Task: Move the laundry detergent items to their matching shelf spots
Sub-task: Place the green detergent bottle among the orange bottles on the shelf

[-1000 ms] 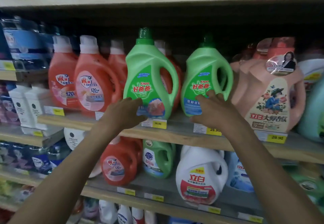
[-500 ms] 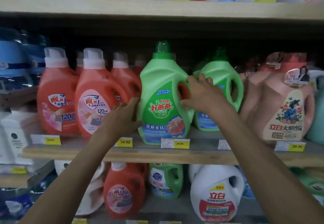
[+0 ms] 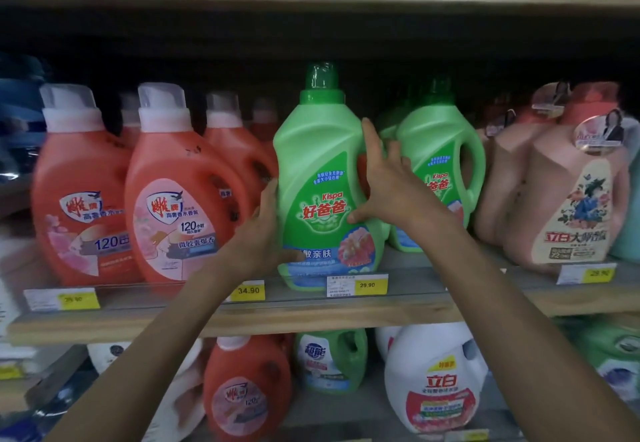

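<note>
Nearest the camera, two bare forearms rise from the lower frame toward the middle shelf (image 3: 311, 317). The left hand (image 3: 266, 230) lies open and flat against the lower left flank of the front green bottle (image 3: 322, 178), thumb on the label's lower edge, fingers spread, not curled around anything. The right hand (image 3: 384, 182) is likewise open, palm pressed to the bottle's right side at the handle, fingers pointing upward. The bottle is thus held between two palms, not gripped by the handle.

The front green bottle stands upright, long axis vertical, at the shelf's front lip, directly above the 29.90 price tag (image 3: 356, 285). It sits between the hands, both equally close and in contact.

Just behind the right hand stands a second green bottle (image 3: 440, 164) of the same brand, set further back. Orange bottles (image 3: 180, 199) adjoin on the left; pink bottles (image 3: 568, 192) on the right.

Assessment: the item appears placed in its matching spot. The remaining move is probably a small squaring or a push rearward along the shelf depth. Risk: tipping, since contact is by palms only.
</note>
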`<action>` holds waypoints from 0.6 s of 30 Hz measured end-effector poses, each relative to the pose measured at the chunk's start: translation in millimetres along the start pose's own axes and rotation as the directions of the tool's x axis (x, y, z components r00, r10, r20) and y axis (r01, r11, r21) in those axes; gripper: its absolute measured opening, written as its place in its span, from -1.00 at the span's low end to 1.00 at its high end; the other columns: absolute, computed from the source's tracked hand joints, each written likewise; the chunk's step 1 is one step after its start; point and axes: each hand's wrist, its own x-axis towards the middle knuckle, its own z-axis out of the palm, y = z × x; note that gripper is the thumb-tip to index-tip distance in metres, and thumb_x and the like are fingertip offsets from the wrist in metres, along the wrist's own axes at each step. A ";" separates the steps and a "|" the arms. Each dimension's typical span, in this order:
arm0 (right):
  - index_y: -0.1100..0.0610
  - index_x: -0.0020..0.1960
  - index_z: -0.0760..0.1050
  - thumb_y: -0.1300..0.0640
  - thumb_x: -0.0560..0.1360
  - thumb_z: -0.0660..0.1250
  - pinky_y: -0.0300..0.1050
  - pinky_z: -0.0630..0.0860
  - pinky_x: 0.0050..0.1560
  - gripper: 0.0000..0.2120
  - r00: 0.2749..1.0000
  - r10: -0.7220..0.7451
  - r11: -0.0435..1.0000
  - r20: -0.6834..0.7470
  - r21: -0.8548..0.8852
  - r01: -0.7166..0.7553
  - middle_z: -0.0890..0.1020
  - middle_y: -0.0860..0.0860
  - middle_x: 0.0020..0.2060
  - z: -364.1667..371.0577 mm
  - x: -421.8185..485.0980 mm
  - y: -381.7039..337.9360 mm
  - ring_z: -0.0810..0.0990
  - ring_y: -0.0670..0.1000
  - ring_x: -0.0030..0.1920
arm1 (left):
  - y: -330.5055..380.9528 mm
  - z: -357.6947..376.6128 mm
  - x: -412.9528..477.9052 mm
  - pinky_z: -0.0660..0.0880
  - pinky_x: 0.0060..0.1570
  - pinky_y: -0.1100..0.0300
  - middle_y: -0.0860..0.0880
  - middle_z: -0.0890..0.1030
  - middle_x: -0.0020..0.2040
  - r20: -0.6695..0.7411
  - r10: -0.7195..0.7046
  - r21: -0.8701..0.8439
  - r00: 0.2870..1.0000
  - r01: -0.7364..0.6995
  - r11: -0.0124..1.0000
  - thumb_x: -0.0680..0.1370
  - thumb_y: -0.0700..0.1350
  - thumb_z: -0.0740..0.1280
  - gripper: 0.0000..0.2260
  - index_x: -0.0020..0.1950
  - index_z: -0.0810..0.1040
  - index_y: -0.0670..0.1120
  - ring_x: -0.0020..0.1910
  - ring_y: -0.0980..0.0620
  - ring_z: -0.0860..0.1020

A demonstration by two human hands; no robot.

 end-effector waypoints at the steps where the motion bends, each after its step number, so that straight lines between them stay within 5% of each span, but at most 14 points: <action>1: -0.09 0.56 -0.39 0.08 0.18 0.69 0.23 0.36 0.31 0.42 1.000 -0.008 1.000 -0.010 0.014 0.008 0.08 0.19 0.49 1.6 0.8 2.3 0.26 0.31 0.42 | -3.1 1.3 0.8 0.40 0.40 -0.04 -0.17 0.32 0.52 -0.002 0.019 -0.027 1.000 -0.020 0.999 0.33 -0.17 0.65 0.18 0.62 -0.19 -0.01 0.44 -0.19 0.41; 10: -0.24 0.54 -0.32 0.05 0.10 0.71 0.28 0.30 0.40 0.44 0.999 -0.040 0.987 -0.029 0.154 0.044 0.08 0.18 0.47 9.5 8.6 21.3 0.22 0.34 0.46 | -21.0 14.2 6.4 0.32 0.49 -0.10 -0.02 0.26 0.55 -0.076 0.106 -0.166 0.991 -0.118 0.979 0.25 -0.10 0.69 0.21 0.63 -0.11 0.03 0.53 -0.01 0.29; 18: -0.26 0.55 -0.23 0.02 0.05 0.73 0.28 0.35 0.37 0.43 0.993 -0.059 0.976 -0.106 0.201 0.079 0.15 0.15 0.46 6.3 2.1 34.0 0.27 0.27 0.44 | -15.5 26.3 5.8 0.41 0.43 -0.06 0.08 0.41 0.46 -0.155 0.097 -0.276 0.983 -0.138 0.951 0.17 -0.06 0.72 0.18 0.60 0.05 0.15 0.45 0.08 0.41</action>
